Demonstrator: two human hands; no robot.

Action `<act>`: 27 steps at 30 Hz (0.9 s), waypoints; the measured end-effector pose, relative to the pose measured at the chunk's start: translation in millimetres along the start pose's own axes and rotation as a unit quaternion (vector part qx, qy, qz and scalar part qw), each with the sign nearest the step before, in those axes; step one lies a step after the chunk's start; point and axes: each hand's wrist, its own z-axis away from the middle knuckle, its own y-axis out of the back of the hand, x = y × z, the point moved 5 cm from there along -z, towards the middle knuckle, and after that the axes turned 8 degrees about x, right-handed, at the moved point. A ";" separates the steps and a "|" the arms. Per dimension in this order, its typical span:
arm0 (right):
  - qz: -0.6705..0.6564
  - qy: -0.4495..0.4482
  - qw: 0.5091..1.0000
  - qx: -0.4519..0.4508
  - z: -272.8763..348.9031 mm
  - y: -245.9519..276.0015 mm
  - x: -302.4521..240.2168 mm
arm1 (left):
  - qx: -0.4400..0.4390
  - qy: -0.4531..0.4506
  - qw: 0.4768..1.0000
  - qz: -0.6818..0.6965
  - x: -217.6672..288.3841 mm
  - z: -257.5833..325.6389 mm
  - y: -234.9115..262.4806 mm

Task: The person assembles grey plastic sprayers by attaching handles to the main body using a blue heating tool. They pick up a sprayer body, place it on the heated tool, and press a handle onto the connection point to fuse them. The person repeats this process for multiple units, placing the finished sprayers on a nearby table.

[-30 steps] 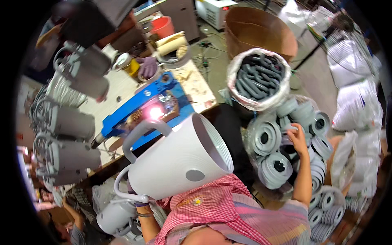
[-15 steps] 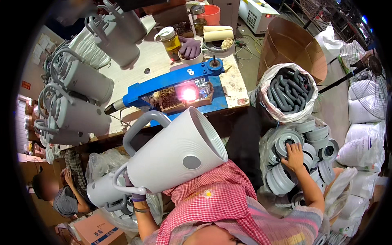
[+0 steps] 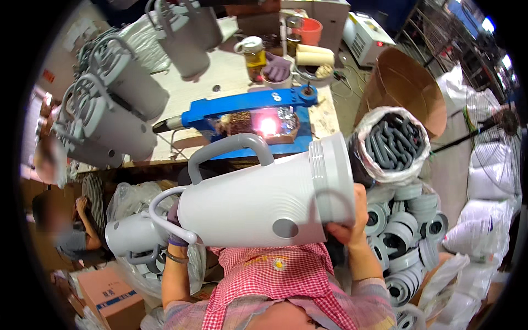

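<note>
A large pale grey cone-shaped plastic housing (image 3: pixel 258 206) with a grey carry handle lies sideways across my lap, its wide threaded mouth to the right. My left hand (image 3: pixel 175 234), in a purple glove, grips its narrow base end beside a white loop. My right hand (image 3: pixel 347 223) presses a grey ring part (image 3: pixel 333 206) against the wide mouth. Beyond the housing, a blue press tool (image 3: pixel 247 104) sits on the workbench with a bright glowing spot under it.
Several finished grey housings (image 3: pixel 118 118) lie at the bench's left. A bag of dark grey handles (image 3: pixel 393 146) and a pile of grey rings (image 3: pixel 404 220) are at my right, a brown drum (image 3: pixel 410 82) behind. A person crouches lower left near cardboard boxes (image 3: pixel 110 297).
My right hand left the ring pile and came up to the housing's wide mouth with a grey ring. The housing tipped flatter and my view shifted toward the bench.
</note>
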 end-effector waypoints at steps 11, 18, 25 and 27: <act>-0.117 0.131 0.984 -0.034 -31.1 -35.7 -48.3 | 0.080 0.128 0.976 0.160 -30.1 28.1 81.5; -0.299 -0.314 0.895 -0.108 -8.4 -133.2 33.8 | 0.211 -0.471 0.760 -0.394 172.8 18.8 74.9; -0.412 -0.153 0.898 -0.029 -57.0 -206.8 -6.5 | 0.337 -0.238 0.858 -0.306 173.0 54.3 133.1; -0.463 -0.427 0.763 -0.147 -80.2 -258.3 -9.8 | 0.316 -0.364 0.791 -0.376 221.1 59.7 104.6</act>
